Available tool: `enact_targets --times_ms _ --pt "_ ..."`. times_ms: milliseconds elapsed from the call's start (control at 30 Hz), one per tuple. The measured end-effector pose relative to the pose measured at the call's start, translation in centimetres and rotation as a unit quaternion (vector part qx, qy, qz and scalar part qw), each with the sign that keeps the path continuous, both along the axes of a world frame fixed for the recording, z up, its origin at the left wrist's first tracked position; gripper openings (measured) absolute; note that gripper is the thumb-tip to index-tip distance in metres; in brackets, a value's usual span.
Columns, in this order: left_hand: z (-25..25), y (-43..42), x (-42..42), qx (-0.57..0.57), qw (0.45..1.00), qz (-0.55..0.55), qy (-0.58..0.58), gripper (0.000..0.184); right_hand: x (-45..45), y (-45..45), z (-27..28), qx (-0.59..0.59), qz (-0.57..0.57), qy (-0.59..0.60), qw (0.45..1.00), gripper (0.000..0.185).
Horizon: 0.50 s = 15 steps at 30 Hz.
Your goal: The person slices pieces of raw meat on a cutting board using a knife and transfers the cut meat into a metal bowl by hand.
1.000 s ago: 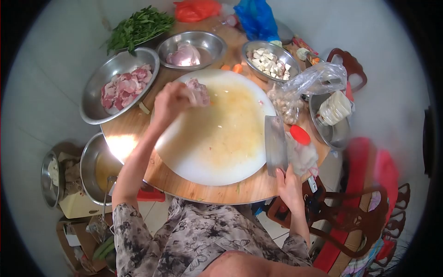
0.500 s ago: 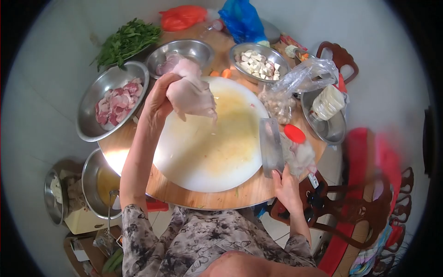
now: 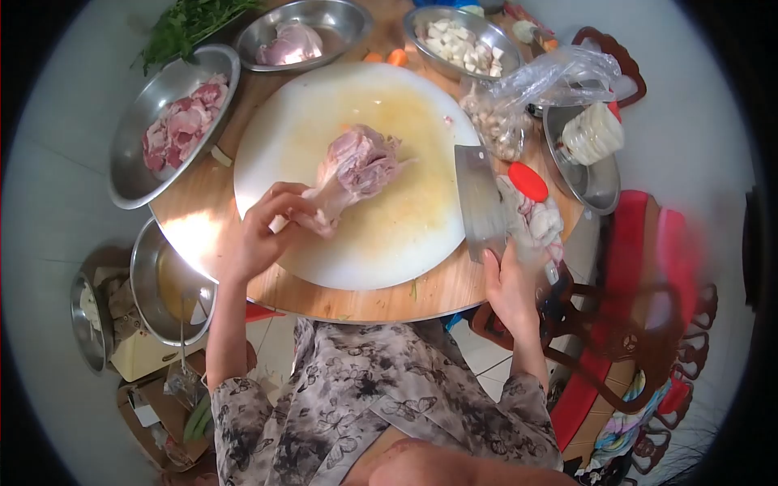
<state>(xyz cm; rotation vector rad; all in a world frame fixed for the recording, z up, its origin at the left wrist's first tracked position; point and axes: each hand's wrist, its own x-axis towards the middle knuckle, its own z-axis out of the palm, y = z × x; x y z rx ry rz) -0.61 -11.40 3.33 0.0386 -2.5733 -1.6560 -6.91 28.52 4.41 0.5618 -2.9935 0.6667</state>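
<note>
A raw poultry leg (image 3: 362, 166) lies on the round white cutting board (image 3: 405, 243), its cut, meaty side up. The fingers of my left hand (image 3: 263, 231) are closed round its thin end at the board's left side. My right hand (image 3: 512, 292) grips a cleaver (image 3: 480, 198) at the board's right edge, its broad blade reaching over the rim; the handle is mostly hidden in the hand. A crumpled cloth (image 3: 539, 223) and a red oval lid (image 3: 527, 181) lie just beyond that hand.
Cut raw meat fills a steel bowl (image 3: 121, 166) at left. Another bowl (image 3: 344, 20) holds a raw meat piece; white cubes lie in a third (image 3: 506, 65). A clear bag (image 3: 559, 77), carrot pieces (image 3: 396, 57) and leafy greens (image 3: 190, 28) surround the board. Chairs (image 3: 648, 340) stand at right.
My left hand has brought the poultry leg down from the air above the bowl onto the board. My right hand still holds the cleaver at the right edge. The view has tilted downward.
</note>
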Motion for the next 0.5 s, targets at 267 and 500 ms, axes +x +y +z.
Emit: enact_targets --times_ms 267,500 --pt "1.2 6.9 1.4 -0.234 0.950 0.105 0.178 0.047 -0.3 -2.1 3.4 0.013 0.065 -0.054 0.996 0.038" --pt "0.0 7.2 -2.2 -0.290 0.908 0.168 0.252 0.056 -1.6 -6.0 6.8 0.007 0.249 0.030 0.968 0.024"
